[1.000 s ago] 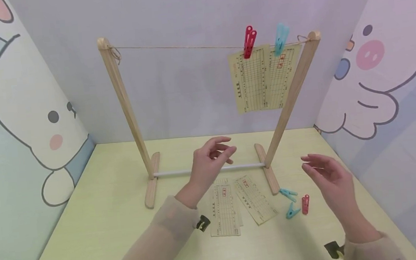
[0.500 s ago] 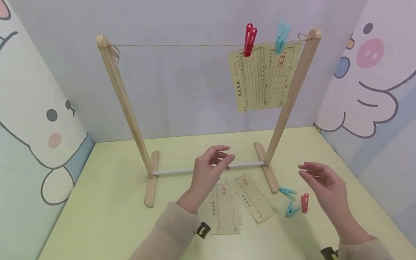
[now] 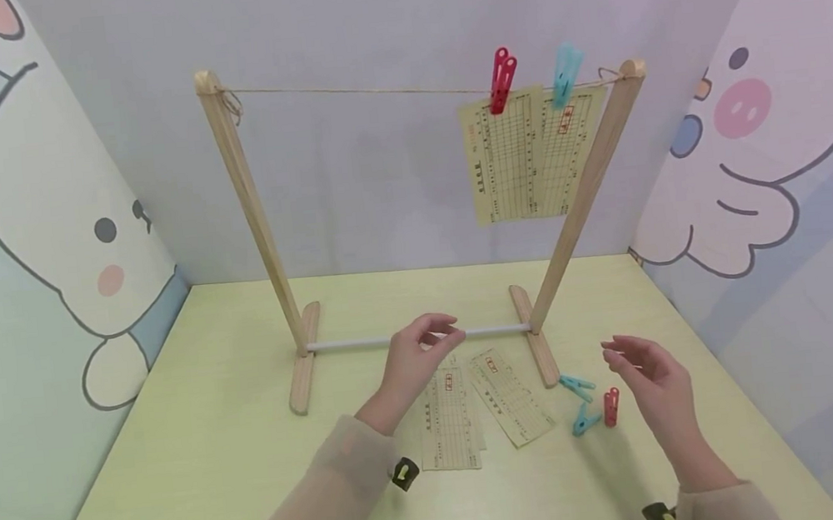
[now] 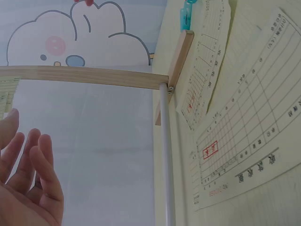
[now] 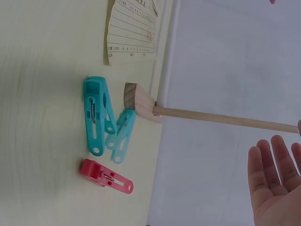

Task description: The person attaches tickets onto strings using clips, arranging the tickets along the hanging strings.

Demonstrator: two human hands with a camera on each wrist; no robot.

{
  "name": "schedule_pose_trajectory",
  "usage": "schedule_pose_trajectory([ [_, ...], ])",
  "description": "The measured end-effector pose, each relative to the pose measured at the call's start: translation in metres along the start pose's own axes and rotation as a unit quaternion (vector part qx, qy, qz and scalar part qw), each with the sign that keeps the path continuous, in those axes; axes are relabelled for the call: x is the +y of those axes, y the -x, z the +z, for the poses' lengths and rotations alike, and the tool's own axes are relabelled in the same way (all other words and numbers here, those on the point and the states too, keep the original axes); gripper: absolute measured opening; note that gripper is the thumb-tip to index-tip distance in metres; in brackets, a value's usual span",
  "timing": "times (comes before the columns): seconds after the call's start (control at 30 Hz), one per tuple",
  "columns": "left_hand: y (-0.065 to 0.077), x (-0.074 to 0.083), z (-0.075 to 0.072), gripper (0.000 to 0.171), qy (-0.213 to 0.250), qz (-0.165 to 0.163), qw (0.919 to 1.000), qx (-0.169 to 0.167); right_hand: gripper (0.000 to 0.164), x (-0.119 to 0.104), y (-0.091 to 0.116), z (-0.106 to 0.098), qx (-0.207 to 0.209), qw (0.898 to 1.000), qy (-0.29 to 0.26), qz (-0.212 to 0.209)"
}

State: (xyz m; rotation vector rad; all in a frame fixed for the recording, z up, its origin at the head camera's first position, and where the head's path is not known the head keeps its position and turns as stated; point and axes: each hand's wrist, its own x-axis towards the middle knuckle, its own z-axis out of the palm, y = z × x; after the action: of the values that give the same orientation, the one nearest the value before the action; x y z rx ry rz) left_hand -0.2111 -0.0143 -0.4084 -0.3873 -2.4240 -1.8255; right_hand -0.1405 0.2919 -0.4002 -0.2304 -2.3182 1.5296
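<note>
My left hand (image 3: pixel 419 360) hovers above a small stack of printed paper slips (image 3: pixel 450 432), its fingers loosely bent and nothing held. Another printed slip (image 3: pixel 513 397) lies at a slant to the right of the stack. Over the table at the right hangs my right hand (image 3: pixel 654 379), relaxed, holding nothing. Left of it lie two teal clothespins (image 5: pixel 96 113) and a red clothespin (image 5: pixel 107 177). On the twine (image 3: pixel 348 92) above, a red clothespin (image 3: pixel 502 82) and a light blue clothespin (image 3: pixel 566 78) hold overlapping slips (image 3: pixel 508 163) near the right post.
A wooden frame stands on the table (image 3: pixel 179 450), with a left post (image 3: pixel 248 201), a right post (image 3: pixel 584 202) and a white crossbar (image 3: pixel 349 344) low between its feet. Walls with cartoon animals rise at both sides; a plain back wall (image 3: pixel 379 188) stands behind.
My left hand has sunk a little toward the paper stack. The right hand has also moved slightly down. The slips and clothespins have stayed in place.
</note>
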Motion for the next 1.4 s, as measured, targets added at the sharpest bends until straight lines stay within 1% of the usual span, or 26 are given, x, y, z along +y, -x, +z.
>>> schedule_pose_trajectory([
  [0.1, 0.001, -0.009, 0.001, 0.030, -0.013, -0.021, 0.9997, -0.002, 0.030, 0.005, -0.001, 0.001, 0.005, 1.000, 0.016, 0.004],
  [0.27, 0.003, -0.020, 0.002, 0.033, -0.015, -0.057, 0.9982, -0.010, 0.032, 0.012, -0.001, 0.000, 0.011, 0.999, 0.037, 0.017],
  [0.4, 0.004, -0.025, 0.003, 0.032, -0.024, -0.078, 0.9965, -0.020, 0.035, 0.017, 0.001, -0.001, 0.016, 0.997, 0.068, 0.039],
  [0.5, 0.006, -0.030, 0.004, 0.031, -0.035, -0.092, 0.9949, -0.024, 0.038, 0.021, 0.001, -0.002, 0.022, 0.995, 0.081, 0.055],
  [0.67, 0.008, -0.041, 0.006, 0.031, -0.047, -0.103, 0.9931, -0.031, 0.039, 0.027, 0.002, -0.004, 0.032, 0.993, 0.090, 0.072],
  [0.87, 0.008, -0.049, 0.007, 0.039, -0.046, -0.109, 0.9919, -0.045, 0.041, 0.032, 0.003, -0.005, 0.046, 0.991, 0.093, 0.083],
  [1.0, 0.009, -0.051, 0.007, 0.041, -0.059, -0.125, 0.9894, -0.045, 0.045, 0.034, 0.003, -0.006, 0.044, 0.988, 0.106, 0.105],
  [1.13, 0.010, -0.054, 0.008, 0.040, -0.060, -0.146, 0.9864, -0.048, 0.048, 0.037, 0.002, -0.008, 0.038, 0.983, 0.128, 0.129],
  [1.23, 0.010, -0.058, 0.007, 0.039, -0.063, -0.158, 0.9836, -0.060, 0.049, 0.041, 0.002, -0.010, 0.038, 0.979, 0.140, 0.141],
  [1.4, 0.010, -0.065, 0.007, 0.040, -0.079, -0.167, 0.9787, -0.090, 0.049, 0.048, 0.000, -0.011, 0.040, 0.976, 0.154, 0.150],
])
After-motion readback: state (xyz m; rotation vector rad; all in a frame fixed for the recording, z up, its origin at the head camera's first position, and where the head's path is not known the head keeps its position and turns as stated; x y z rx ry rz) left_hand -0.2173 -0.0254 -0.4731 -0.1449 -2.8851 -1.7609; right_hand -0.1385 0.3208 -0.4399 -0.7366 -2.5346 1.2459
